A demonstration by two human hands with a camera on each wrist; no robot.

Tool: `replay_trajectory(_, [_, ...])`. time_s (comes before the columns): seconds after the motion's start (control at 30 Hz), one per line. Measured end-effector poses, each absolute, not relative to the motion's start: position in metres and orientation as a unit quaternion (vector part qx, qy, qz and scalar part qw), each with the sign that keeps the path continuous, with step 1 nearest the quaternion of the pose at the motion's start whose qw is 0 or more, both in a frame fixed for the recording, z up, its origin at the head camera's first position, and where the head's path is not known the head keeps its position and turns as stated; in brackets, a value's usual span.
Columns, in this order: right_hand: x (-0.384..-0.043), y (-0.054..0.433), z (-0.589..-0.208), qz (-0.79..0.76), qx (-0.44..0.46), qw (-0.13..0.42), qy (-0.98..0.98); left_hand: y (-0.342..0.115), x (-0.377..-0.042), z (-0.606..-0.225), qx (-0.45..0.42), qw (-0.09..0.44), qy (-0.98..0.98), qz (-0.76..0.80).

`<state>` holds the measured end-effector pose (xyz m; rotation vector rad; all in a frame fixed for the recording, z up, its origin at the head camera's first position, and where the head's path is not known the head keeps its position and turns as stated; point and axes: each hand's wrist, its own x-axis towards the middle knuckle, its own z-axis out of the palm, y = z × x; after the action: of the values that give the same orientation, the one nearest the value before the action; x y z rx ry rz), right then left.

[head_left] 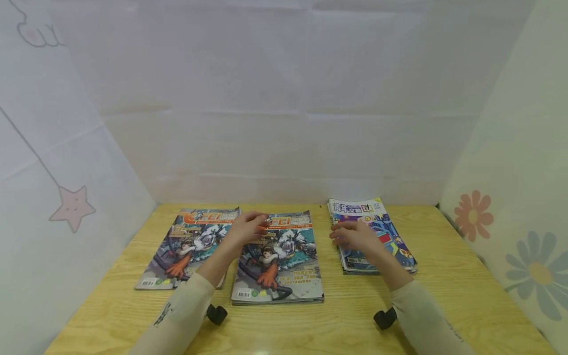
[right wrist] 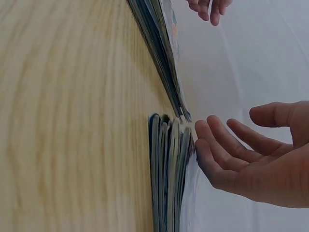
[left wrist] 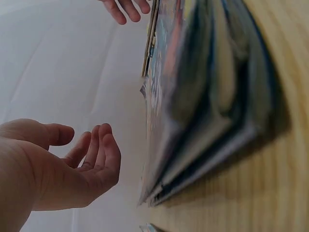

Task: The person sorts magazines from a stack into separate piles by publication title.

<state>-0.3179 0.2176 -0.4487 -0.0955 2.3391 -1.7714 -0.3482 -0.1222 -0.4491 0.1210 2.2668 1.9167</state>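
Note:
Over the upper left corner of the middle stack of magazines [head_left: 279,266] is my left hand [head_left: 246,229], fingers loosely bent and nothing in them. That stack's top cover shows a cartoon figure with a big orange glove. My right hand [head_left: 355,235] hovers at the left side of the right stack of magazines [head_left: 390,231], which has a blue and purple cover. In the right wrist view, the right hand [right wrist: 256,159] has its fingertips close to the right stack's edge [right wrist: 169,179], thumb apart. The left wrist view has the left hand [left wrist: 72,164] empty beside layered magazines [left wrist: 217,106].
A magazine pile [head_left: 186,251] with the same cartoon cover lies at the left, partly behind my left forearm. All sit on a wooden table [head_left: 284,330]. A pale sheet [head_left: 284,123] hangs behind, and decorated sheets flank both sides. Small black devices [head_left: 216,314] are at my wrists.

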Motion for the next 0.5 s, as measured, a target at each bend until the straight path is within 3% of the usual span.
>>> replay_trajectory(0.5, [-0.312,0.196,-0.46,-0.615,-0.037,0.144,0.775,-0.164,-0.344,-0.464,-0.007,0.065,0.817,0.573])
